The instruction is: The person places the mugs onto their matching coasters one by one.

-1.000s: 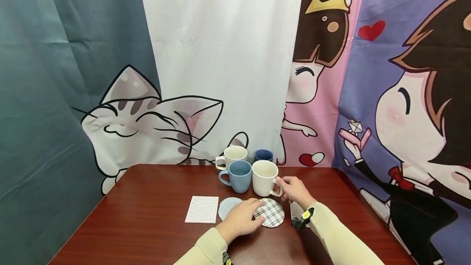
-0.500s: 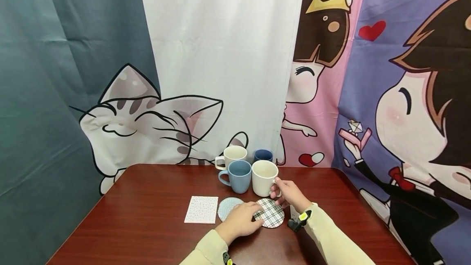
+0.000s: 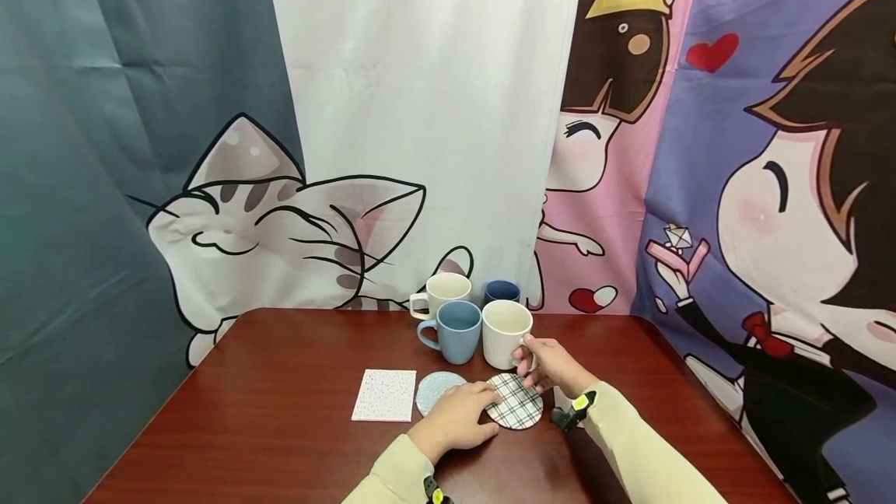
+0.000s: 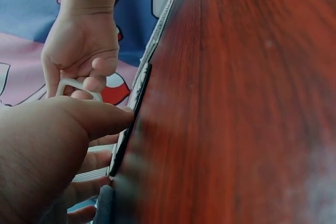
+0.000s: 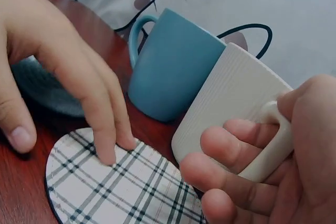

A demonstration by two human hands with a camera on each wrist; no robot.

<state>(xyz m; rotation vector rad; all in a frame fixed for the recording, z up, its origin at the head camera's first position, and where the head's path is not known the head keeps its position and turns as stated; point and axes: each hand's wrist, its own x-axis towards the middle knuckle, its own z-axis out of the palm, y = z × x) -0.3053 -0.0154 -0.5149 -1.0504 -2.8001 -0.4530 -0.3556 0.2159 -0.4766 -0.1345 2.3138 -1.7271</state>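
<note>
My right hand holds the handle of a white ribbed mug, its fingers curled through the loop in the right wrist view. That mug stands upright just behind a round plaid coaster. The left hand rests with relaxed, extended fingers on the left edge of this coaster; in the right wrist view its fingertips touch the plaid top. A light-blue round coaster is partly hidden behind the left hand. Beside the white mug stands a blue mug, its handle pointing left.
Behind these stand another white mug and a dark-blue mug, mostly hidden. A square speckled coaster lies left. Part of a pale flat piece shows by the right wrist. The brown table meets a printed curtain at the back.
The right hand has shifted slightly left, its fingers passing further through the white mug's handle. The left hand stays on the plaid coaster. The head view has tilted a little.
</note>
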